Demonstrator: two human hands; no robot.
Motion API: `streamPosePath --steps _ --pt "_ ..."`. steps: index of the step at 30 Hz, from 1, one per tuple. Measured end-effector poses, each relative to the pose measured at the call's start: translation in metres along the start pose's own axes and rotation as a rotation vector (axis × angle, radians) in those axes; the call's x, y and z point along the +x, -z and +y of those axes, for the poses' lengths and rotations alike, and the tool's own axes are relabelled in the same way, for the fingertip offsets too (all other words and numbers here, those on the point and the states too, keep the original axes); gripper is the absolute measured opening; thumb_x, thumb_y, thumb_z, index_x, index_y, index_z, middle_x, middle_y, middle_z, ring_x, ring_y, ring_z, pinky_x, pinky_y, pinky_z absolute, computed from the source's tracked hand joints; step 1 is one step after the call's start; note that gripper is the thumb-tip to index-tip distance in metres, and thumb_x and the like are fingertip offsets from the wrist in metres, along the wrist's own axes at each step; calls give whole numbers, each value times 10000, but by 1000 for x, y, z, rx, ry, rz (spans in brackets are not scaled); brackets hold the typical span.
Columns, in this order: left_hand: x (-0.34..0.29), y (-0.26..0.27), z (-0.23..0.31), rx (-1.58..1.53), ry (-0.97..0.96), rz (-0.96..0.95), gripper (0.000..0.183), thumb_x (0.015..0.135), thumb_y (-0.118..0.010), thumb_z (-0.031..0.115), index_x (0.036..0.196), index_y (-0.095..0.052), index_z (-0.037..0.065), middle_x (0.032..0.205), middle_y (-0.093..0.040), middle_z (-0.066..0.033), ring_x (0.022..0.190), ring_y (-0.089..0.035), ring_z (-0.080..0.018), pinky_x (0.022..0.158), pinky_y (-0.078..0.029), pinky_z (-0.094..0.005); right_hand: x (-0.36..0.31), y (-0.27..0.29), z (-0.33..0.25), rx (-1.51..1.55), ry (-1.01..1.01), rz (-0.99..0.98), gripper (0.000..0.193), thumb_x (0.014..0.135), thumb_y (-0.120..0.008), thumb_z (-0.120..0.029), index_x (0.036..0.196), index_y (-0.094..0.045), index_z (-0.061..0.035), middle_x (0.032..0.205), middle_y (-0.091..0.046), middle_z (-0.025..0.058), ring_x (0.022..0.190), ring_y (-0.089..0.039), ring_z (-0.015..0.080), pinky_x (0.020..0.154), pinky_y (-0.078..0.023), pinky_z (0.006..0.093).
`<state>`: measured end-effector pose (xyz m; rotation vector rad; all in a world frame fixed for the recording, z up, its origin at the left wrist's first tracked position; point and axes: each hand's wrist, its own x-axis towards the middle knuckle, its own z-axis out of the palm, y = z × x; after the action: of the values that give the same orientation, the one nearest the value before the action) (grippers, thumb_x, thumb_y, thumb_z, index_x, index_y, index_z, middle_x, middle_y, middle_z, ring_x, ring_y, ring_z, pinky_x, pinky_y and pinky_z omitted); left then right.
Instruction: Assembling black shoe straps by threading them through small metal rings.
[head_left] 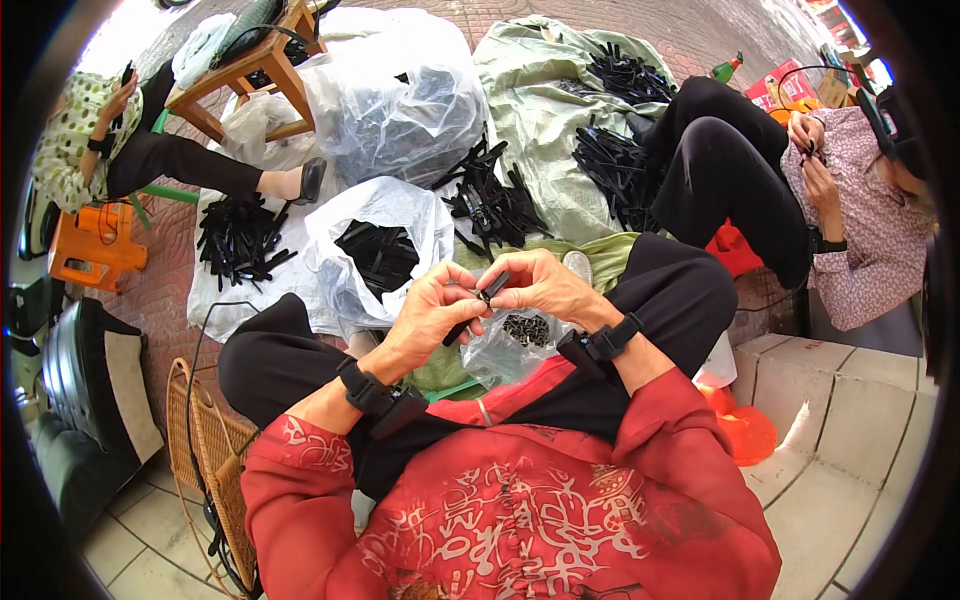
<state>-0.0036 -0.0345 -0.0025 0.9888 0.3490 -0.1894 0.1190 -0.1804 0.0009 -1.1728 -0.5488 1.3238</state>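
Both hands, left hand (425, 315) and right hand (540, 285), pinch a black plastic strip (478, 305) mid-frame; it could slip into the small-parts bag (510, 345) below.

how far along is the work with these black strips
Done: hard to tell; a clear bag holds a batch of black strips, though finished or not isn't clear. In hand: the left hand and right hand hold one black strip above a small bag of dark bits. Left: apparently plenty, with loose piles on the white sheet and green sacking.
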Motion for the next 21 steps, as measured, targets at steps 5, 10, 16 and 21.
streamPosePath --steps 5,10,16,21 --pt "1 1 2 68 102 33 139 779 -576 40 867 -469 40 715 -589 -66 560 -539 -96 502 -424 -195 0 6 6 -18 17 38 195 727 -627 -28 916 -581 -16 728 -548 -9 638 -469 29 565 -394 172" --pt "5 6 -12 209 -94 68 100 767 -601 52 838 -532 33 697 -559 -8 599 -507 -59 563 -413 -193 -1 3 2 -136 53 65 178 725 -627 -44 897 -586 -23 735 -548 -10 647 -475 28 570 -400 173" --pt "2 1 -5 313 -54 66 71 779 -595 78 824 -569 30 644 -540 17 578 -488 -36 540 -398 -182 -1 0 3 -482 282 129 182 697 -625 -55 872 -589 -21 745 -533 -2 687 -494 66 617 -427 205" --pt "0 1 0 225 86 21 89 787 -596 107 832 -566 37 666 -536 31 597 -471 -16 523 -374 -174 -3 -3 0 -256 99 118 202 671 -634 -79 857 -591 -14 732 -528 12 730 -504 93 644 -426 231"
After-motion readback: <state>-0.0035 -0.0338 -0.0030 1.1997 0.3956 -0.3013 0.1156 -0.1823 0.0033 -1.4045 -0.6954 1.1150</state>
